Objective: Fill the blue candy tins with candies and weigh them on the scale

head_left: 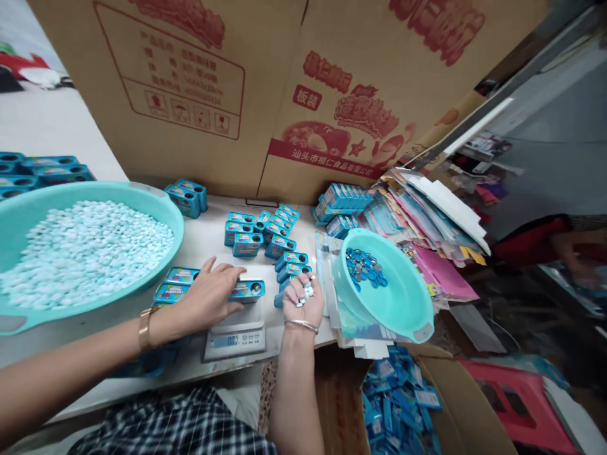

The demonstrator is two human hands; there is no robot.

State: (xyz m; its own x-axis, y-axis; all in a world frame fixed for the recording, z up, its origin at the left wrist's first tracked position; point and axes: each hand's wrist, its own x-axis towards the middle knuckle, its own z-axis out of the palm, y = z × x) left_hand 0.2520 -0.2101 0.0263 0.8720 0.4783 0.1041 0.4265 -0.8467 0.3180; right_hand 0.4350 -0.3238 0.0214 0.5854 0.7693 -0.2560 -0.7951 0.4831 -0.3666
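My left hand (211, 294) has its thumb and fingers around a small blue candy box (249, 289). The box lies over the digital scale (237, 341), and its round hole faces up at the right end. My right hand (303, 304) is cupped palm up, fingers curled over several small white candies (306, 292). Just left of that hand stands a row of blue boxes (291, 265). Two more boxes (173, 292) lie beside my left wrist, partly covered by it. The scale's display is lit, but its digits are hard to read.
A turquoise basin (164, 218) heaped with white candies stands left. Another turquoise basin (403, 297) at right holds round blue caps (365, 268). Large cardboard boxes (265, 126) wall off the back. Stacked packaging sheets (427, 215) lie right; below, an open carton (455, 392) holds blue boxes.
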